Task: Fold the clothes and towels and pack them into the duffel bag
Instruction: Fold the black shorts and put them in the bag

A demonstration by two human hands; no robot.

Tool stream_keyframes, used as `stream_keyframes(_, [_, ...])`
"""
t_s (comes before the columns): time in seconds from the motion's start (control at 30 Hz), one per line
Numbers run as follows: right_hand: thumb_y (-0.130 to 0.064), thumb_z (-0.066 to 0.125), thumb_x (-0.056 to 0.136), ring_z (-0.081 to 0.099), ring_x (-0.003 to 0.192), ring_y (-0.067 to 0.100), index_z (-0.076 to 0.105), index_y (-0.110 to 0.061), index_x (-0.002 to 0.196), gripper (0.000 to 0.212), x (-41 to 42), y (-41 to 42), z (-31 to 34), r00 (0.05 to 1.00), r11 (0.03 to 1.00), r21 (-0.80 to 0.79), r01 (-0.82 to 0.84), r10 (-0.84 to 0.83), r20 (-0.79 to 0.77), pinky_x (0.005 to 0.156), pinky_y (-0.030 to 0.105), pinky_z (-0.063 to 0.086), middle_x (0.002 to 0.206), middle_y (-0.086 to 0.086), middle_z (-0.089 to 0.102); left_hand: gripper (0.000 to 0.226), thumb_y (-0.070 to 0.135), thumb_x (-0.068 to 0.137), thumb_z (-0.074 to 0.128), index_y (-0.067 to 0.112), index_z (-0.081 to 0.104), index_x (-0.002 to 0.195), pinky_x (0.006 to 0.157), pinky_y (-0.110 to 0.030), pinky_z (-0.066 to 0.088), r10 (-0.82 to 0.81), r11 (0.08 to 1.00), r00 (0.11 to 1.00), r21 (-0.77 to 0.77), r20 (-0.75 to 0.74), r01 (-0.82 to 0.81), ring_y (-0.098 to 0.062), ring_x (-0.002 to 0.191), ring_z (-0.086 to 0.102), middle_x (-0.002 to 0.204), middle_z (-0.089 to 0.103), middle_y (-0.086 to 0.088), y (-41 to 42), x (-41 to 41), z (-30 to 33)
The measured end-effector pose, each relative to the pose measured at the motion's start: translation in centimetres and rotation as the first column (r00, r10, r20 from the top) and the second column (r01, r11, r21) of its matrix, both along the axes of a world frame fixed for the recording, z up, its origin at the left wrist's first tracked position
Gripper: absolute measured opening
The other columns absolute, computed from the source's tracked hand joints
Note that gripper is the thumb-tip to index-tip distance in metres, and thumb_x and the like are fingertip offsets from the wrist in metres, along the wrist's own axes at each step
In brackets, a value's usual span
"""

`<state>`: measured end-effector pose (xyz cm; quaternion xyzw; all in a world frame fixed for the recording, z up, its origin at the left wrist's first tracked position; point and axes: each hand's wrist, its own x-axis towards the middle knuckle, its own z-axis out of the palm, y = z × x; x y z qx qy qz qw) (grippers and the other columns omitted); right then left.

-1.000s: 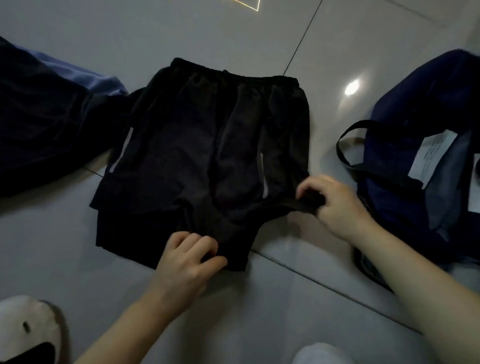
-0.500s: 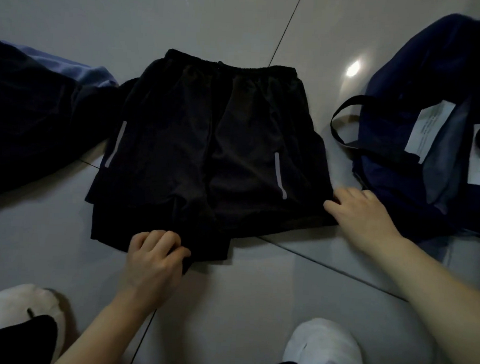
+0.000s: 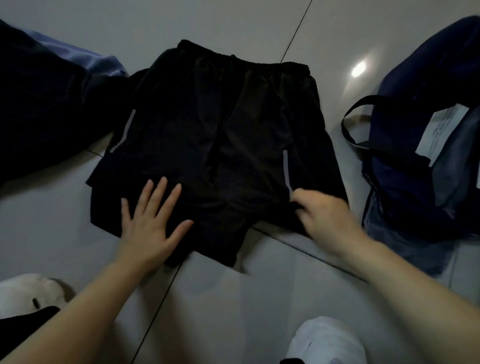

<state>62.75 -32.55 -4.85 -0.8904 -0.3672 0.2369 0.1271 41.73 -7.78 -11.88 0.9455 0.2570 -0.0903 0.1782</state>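
A pair of black shorts (image 3: 216, 141) lies spread flat on the grey tiled floor (image 3: 75, 11), waistband toward 12 o'clock and leg hems toward 6 o'clock, not yet folded. The left hand (image 3: 150, 221) rests palm-down on the left leg with its fingers straight and spread, holding nothing. The right hand (image 3: 323, 216) sits at the hem of the right leg, at about 4 o'clock of the shorts; its fingers are curled and appear to pinch the fabric near the lower end of the grey stripe (image 3: 287, 173).

The navy duffel bag (image 3: 428, 169) stands at 3 o'clock, near the shorts but apart from them, its mouth open and a black strap (image 3: 353, 118) looping toward the garment. White labels show inside; whether any folded clothes already lie in it cannot be told. At 9 o'clock a heap of dark clothes (image 3: 34, 109) with a blue piece (image 3: 81, 59) waits unfolded, touching the shorts' left edge.

Judged from this, the task is early: the shorts are only smoothed, and folding and packing of them and of the heap remain.
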Motion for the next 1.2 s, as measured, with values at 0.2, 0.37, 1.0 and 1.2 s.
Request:
stream_keyframes(0.2, [-0.022,0.052,0.097,0.063,0.091,0.026,0.063,-0.02,0.111,0.019,1.6,-3.3,0.6,1.0,0.995,-0.098,0.011,-0.014,-0.025,0.075,0.041,0.047,0.098,0.002,0.069,0.079,0.074,0.085,0.018,0.031,0.016,0.152,0.112,-0.057,0.014,-0.07,0.996,0.997,0.056,-0.018,0.071,-0.013,0.148,0.0,0.161,0.005,0.008,2.9,-0.9,-0.1])
stream_keyframes(0.37, [-0.029,0.043,0.101,0.062,0.098,0.017,0.06,-0.026,0.122,0.027,1.1,-1.9,0.1,0.979,0.994,-0.051,0.096,-0.104,-0.173,0.084,0.036,0.048,0.107,-0.006,0.068,0.065,0.054,0.087,0.035,0.021,0.043,0.143,0.104,-0.053,0.031,0.047,0.989,0.994,0.135,0.1,-0.061,-0.03,0.138,0.031,0.15,0.037,-0.011,1.5,-1.1,0.3])
stream_keyframes(1.0, [-0.005,0.045,0.098,0.051,0.08,0.007,0.053,-0.032,0.086,0.03,4.3,-1.3,5.4,0.74,0.59,0.454,0.668,-0.459,-0.492,0.078,0.027,0.043,0.085,-0.006,0.053,0.018,-0.003,0.078,0.057,-0.001,0.073,0.087,0.055,-0.04,0.051,-0.211,0.966,0.873,0.229,0.44,0.118,-0.034,0.063,0.059,0.08,0.064,-0.016,0.1,0.8,3.0])
stream_keyframes(1.2, [-0.019,0.076,0.079,0.053,0.071,-0.003,0.048,-0.026,0.09,0.031,3.8,-1.8,5.3,0.868,0.853,0.252,0.457,-0.365,-0.338,0.066,0.02,0.045,0.082,-0.008,0.053,0.022,0.026,0.079,0.06,0.013,0.072,0.092,0.077,-0.04,0.04,-0.207,0.952,0.891,0.292,0.403,0.089,-0.03,0.093,0.059,0.099,0.066,-0.006,-1.6,0.2,4.8])
